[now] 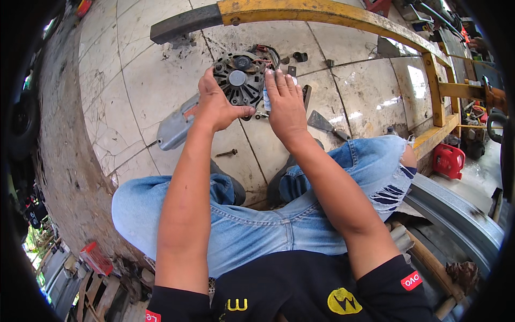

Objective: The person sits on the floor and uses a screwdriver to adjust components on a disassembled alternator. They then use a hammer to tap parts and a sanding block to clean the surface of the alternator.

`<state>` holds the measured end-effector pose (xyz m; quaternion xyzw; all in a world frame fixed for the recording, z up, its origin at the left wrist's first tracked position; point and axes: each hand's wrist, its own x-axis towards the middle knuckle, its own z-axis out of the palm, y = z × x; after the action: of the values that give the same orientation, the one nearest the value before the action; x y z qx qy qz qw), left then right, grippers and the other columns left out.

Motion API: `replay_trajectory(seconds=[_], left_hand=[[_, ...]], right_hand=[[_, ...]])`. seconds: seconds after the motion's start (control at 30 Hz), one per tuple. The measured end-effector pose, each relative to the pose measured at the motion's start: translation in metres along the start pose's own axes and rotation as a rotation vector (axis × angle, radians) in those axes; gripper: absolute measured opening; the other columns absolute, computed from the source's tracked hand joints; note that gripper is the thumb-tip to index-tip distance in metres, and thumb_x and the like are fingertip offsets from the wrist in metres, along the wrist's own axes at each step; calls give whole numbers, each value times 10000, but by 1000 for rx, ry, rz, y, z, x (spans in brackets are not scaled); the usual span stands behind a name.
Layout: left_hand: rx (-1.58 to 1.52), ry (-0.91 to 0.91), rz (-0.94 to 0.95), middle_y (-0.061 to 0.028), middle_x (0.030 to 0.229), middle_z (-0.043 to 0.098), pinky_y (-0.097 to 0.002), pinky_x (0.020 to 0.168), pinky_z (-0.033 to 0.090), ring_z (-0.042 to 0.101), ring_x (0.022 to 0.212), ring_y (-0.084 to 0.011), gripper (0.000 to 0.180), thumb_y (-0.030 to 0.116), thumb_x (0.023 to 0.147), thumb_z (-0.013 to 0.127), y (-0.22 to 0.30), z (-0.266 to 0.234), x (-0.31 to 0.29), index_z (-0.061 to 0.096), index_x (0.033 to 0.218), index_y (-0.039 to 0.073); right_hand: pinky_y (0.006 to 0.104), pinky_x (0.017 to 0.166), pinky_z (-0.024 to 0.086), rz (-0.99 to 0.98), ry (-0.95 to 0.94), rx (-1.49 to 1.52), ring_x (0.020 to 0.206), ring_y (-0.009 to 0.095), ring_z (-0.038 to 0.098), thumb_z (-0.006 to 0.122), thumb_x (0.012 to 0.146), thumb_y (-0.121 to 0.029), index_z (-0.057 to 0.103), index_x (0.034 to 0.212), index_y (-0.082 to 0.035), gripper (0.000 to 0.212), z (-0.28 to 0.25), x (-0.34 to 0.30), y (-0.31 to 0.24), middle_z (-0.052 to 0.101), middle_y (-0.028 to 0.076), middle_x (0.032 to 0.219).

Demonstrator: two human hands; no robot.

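A round slotted metal alternator lies on the floor in front of me, with wires and a dark part at its upper right. My left hand grips its left side, the thumb along the lower edge. On the other side, my right hand has its fingers stretched out flat beside the housing. A blue-and-white piece shows at that hand's inner edge; what it is I cannot make out, as the hand partly covers it. Beyond my left wrist lies a grey metal casing. Nearer my feet is a rusty bolt.
A scraper lies right of my right hand, near my knee. Small dark metal pieces are scattered beyond the alternator. A yellow steel frame spans the far side and right. A red canister stands at the right.
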<state>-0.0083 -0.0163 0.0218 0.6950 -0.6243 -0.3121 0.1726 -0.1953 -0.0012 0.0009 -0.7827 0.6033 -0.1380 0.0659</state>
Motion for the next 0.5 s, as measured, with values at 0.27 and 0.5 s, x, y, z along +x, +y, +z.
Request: replay_trajectory(seconds=[0.27,0.5], left_hand=[[-2,-25,-31,-281,1492,241,-422,1147,375,375,1369,-421,1439,440,501,976,-3,-4,-1,25,1504,42],[20,-31,-48,-236,1512,260,-447,1137,391,383,1377,-437,1389,445,510,972,-4,-1,-1,84,1511,71]], right_hand=[[554,1145,310,-83,-36,-172,1422,373,383,491,945,-149,379,1520,-86,589,-5,-7,-6,386,153,1557],[567,1138,318,-180,-104,-263,1413,381,390,499,940,-144,417,1495,-70,566,-18,-13,0,395,133,1555]])
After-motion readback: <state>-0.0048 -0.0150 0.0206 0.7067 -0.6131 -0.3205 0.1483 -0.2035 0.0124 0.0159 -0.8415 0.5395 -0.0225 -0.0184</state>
